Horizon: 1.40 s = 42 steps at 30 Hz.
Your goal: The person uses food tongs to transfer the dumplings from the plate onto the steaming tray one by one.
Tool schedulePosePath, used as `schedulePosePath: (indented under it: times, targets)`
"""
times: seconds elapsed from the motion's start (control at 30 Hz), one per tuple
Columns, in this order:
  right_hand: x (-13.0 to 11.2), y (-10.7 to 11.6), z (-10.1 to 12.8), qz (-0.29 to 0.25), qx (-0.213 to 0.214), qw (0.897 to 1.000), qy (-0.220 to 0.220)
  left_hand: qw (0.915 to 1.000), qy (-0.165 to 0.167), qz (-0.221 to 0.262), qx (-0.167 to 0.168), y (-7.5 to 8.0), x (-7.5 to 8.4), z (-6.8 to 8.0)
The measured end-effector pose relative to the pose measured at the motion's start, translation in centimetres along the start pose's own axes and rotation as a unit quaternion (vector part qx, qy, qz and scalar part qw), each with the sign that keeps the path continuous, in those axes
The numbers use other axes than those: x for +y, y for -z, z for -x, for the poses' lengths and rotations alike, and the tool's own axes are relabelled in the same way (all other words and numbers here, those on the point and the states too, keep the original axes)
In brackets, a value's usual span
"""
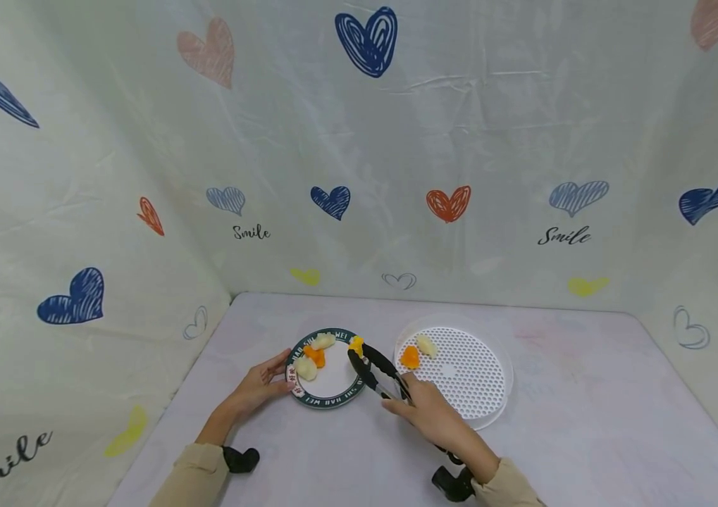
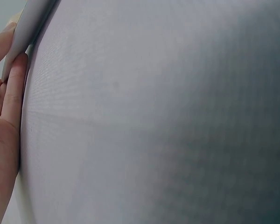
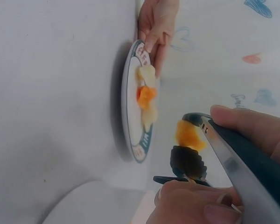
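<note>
My right hand point(image 1: 425, 412) grips black-tipped metal tongs point(image 1: 374, 370), whose tips pinch a yellow-orange food piece point(image 1: 355, 345) over the right rim of a green-rimmed white plate point(image 1: 333, 396). In the right wrist view the tongs point(image 3: 233, 161) clamp that piece point(image 3: 189, 134) beside the plate point(image 3: 130, 121). Pale and orange pieces point(image 1: 312, 355) lie on the plate. My left hand point(image 1: 261, 384) holds the plate's left rim, fingers point(image 2: 11, 91) on its edge. A white perforated tray point(image 1: 466, 380) to the right carries an orange piece point(image 1: 409, 357) and a pale piece point(image 1: 425, 344).
The pale tabletop point(image 1: 587, 422) is enclosed on three sides by a cloth backdrop printed with hearts and the word Smile. Black wrist mounts point(image 1: 241, 459) sit near the front edge under both forearms.
</note>
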State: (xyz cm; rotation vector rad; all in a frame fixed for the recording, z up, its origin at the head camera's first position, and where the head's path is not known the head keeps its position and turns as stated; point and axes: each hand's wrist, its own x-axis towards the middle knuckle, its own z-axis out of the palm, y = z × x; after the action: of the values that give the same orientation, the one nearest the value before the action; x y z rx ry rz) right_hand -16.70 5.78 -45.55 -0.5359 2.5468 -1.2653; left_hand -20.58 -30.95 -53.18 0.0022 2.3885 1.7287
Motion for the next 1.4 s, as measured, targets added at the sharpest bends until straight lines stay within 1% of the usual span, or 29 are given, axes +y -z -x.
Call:
schedulePosePath:
  times: [0.3, 0.6, 0.73, 0.87, 1.03, 1.27, 1.4]
  targets:
    - [0.2, 1.4, 1.7, -0.006, 0.011, 1.000, -0.015, 1.0000, -0.001, 0.004, -0.008, 0.1, -0.2, -0.1]
    - [1.1, 2.4, 3.1, 0.019, 0.048, 0.998, -0.034, 1.0000, 0.004, 0.008, -0.003, 0.0, 0.0, -0.3]
    - [1.5, 2.8, 3.8, 0.027, 0.062, 0.997, -0.045, 0.9999, 0.000, 0.008, -0.006, 0.0, 0.0, -0.4]
    - [2.1, 3.3, 4.3, 0.037, 0.069, 0.996, -0.042, 0.9999, -0.003, 0.009, -0.009, 0.1, -0.1, -0.6]
    - [2.9, 4.1, 4.9, 0.044, 0.084, 0.995, -0.036, 0.9998, -0.005, 0.018, -0.009, 0.2, 0.0, -0.5]
    - [3.8, 5.1, 5.2, 0.044, 0.088, 0.993, -0.059, 0.9998, -0.006, 0.018, -0.011, 0.3, -0.2, -0.3]
    - [4.4, 5.7, 5.1, 0.054, 0.087, 0.992, -0.067, 0.9997, -0.004, 0.022, -0.012, 0.3, -0.4, -0.2]
